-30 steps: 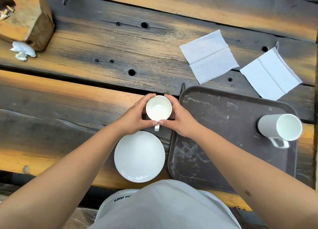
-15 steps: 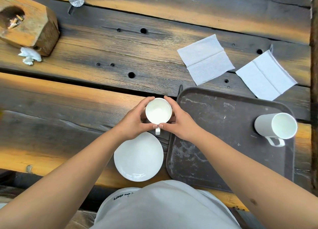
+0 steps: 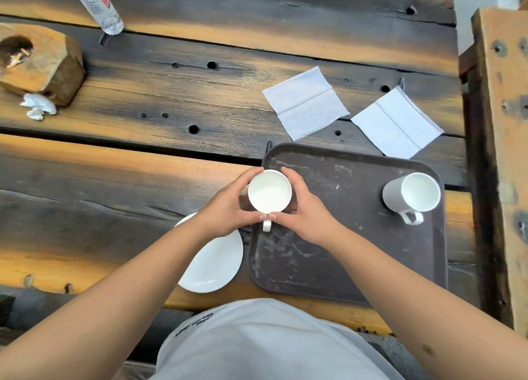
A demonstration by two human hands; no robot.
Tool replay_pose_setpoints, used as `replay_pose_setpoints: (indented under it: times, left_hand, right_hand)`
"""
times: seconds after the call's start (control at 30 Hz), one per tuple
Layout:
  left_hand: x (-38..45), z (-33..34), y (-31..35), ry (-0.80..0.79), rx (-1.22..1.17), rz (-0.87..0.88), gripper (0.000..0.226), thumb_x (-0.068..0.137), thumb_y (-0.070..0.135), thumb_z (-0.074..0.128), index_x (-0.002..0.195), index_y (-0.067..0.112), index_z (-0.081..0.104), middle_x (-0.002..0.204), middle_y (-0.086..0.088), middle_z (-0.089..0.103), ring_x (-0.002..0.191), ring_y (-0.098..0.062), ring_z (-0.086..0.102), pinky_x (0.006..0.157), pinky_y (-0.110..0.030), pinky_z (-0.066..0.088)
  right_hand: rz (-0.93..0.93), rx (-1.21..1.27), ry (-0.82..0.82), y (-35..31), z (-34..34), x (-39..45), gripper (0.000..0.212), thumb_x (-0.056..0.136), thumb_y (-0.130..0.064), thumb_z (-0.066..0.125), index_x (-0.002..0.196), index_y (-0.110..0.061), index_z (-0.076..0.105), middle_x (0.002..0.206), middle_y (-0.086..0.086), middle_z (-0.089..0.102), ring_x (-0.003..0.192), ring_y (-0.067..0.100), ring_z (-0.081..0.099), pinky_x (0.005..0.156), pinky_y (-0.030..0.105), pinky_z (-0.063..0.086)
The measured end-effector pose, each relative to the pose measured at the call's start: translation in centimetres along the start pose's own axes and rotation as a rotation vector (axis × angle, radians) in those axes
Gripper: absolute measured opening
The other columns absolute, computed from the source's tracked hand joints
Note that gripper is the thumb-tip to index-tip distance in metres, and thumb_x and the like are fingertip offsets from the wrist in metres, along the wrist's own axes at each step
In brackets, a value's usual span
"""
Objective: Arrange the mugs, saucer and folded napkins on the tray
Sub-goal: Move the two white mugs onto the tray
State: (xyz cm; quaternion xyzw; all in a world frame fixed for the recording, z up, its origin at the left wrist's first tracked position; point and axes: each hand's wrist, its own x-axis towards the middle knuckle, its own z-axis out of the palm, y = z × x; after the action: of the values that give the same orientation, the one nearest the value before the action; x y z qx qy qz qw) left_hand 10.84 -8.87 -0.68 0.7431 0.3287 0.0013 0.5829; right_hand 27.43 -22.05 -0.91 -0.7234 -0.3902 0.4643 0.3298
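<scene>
Both hands have carried the mug (image 3: 269, 191) rightward, from above the table beside the tray to over the tray's (image 3: 357, 265) left edge. Left hand (image 3: 228, 208) and right hand (image 3: 307, 211) cup it from either side, fingers curled round its wall, thumb tips meeting just above the handle, which points at the person. Forearms converge in a V. Saucer (image 3: 214, 262) lies on the table just left of the tray; a second mug (image 3: 411, 192) stands at the tray's right; two napkins (image 3: 305, 102) (image 3: 395, 122) lie beyond it.
</scene>
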Motion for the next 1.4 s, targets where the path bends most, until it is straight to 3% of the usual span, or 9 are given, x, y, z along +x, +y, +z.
replay_pose_setpoints:
  times: [0.17, 0.27, 0.4, 0.57, 0.7, 0.83, 1.07, 1.27, 1.4]
  left_hand:
    - [0.3, 3.2, 1.9, -0.033, 0.017, 0.015, 0.09, 0.073, 0.027, 0.086, 0.129, 0.068, 0.028, 0.126, 0.044, 0.041, 0.114, 0.016, 0.046, 0.088, -0.005, 0.039]
    - [0.7, 4.9, 2.8, -0.065, 0.007, 0.012, 0.089, 0.072, 0.032, 0.084, 0.135, 0.058, 0.028, 0.139, 0.026, 0.043, 0.126, 0.003, 0.044, 0.102, -0.021, 0.039]
    - [1.5, 7.1, 3.4, -0.091, 0.064, 0.025, 0.086, 0.073, 0.043, 0.08, 0.139, 0.06, 0.026, 0.144, 0.022, 0.041, 0.133, 0.0, 0.039, 0.11, -0.03, 0.035]
    - [2.9, 9.8, 5.0, -0.085, 0.087, 0.033, 0.078, 0.068, 0.058, 0.075, 0.124, 0.076, 0.024, 0.127, 0.051, 0.037, 0.122, 0.02, 0.037, 0.095, -0.006, 0.033]
    - [4.3, 11.1, 5.1, -0.056, 0.034, 0.015, 0.081, 0.07, 0.05, 0.08, 0.129, 0.068, 0.027, 0.13, 0.044, 0.04, 0.119, 0.022, 0.039, 0.088, 0.002, 0.031]
    - [6.0, 11.6, 5.0, -0.062, 0.01, 0.004, 0.085, 0.075, 0.039, 0.082, 0.143, 0.046, 0.031, 0.138, 0.029, 0.044, 0.125, 0.011, 0.042, 0.096, -0.007, 0.034]
    - [8.5, 11.1, 4.5, -0.051, -0.002, -0.015, 0.088, 0.076, 0.036, 0.082, 0.148, 0.038, 0.03, 0.145, 0.019, 0.043, 0.133, -0.003, 0.041, 0.11, -0.029, 0.036]
    - [9.9, 10.5, 4.2, -0.056, -0.023, -0.017, 0.09, 0.072, 0.044, 0.082, 0.146, 0.039, 0.031, 0.143, 0.022, 0.042, 0.131, 0.0, 0.042, 0.107, -0.025, 0.039]
    - [10.5, 10.3, 3.8, -0.053, -0.021, -0.022, 0.088, 0.076, 0.034, 0.082, 0.147, 0.038, 0.03, 0.144, 0.019, 0.042, 0.13, 0.0, 0.044, 0.108, -0.026, 0.039]
  right_hand:
    - [-0.002, 0.008, 0.048, 1.7, -2.2, -2.6, 0.082, 0.067, -0.05, 0.075, 0.124, -0.067, 0.019, 0.132, -0.017, 0.049, 0.116, 0.019, 0.055, 0.095, 0.047, 0.05]
    - [0.007, 0.026, 0.056, 2.8, -3.5, -3.8, 0.08, 0.069, -0.047, 0.076, 0.123, -0.065, 0.021, 0.13, -0.019, 0.049, 0.112, 0.015, 0.057, 0.094, 0.045, 0.051]
    - [0.028, 0.054, 0.05, 4.2, -5.3, -5.1, 0.077, 0.07, -0.047, 0.076, 0.124, -0.062, 0.023, 0.129, -0.024, 0.048, 0.106, 0.006, 0.06, 0.094, 0.041, 0.051]
    - [0.048, 0.056, 0.051, 6.0, -7.6, -5.6, 0.077, 0.075, -0.042, 0.077, 0.127, -0.06, 0.024, 0.133, -0.018, 0.048, 0.105, 0.013, 0.062, 0.095, 0.044, 0.05]
    - [0.057, 0.056, 0.041, 7.0, -9.3, -5.3, 0.079, 0.073, -0.045, 0.075, 0.131, -0.058, 0.023, 0.134, -0.017, 0.047, 0.1, 0.012, 0.065, 0.093, 0.042, 0.052]
    - [0.063, 0.091, 0.046, 7.6, -10.2, -4.4, 0.079, 0.077, -0.041, 0.075, 0.135, -0.055, 0.023, 0.136, -0.018, 0.046, 0.109, 0.016, 0.061, 0.094, 0.038, 0.051]
    - [0.071, 0.129, 0.036, 8.3, -10.8, -1.8, 0.083, 0.079, -0.035, 0.074, 0.141, -0.053, 0.021, 0.139, -0.034, 0.033, 0.126, 0.019, 0.051, 0.104, 0.039, 0.044]
    - [0.086, 0.171, 0.053, 8.6, -10.6, -0.3, 0.082, 0.076, -0.04, 0.072, 0.137, -0.061, 0.021, 0.146, -0.021, 0.037, 0.128, 0.018, 0.049, 0.107, 0.043, 0.042]
    - [0.098, 0.164, 0.048, 8.7, -10.6, 0.5, 0.081, 0.076, -0.04, 0.071, 0.136, -0.062, 0.021, 0.145, -0.019, 0.038, 0.128, 0.019, 0.049, 0.106, 0.044, 0.042]
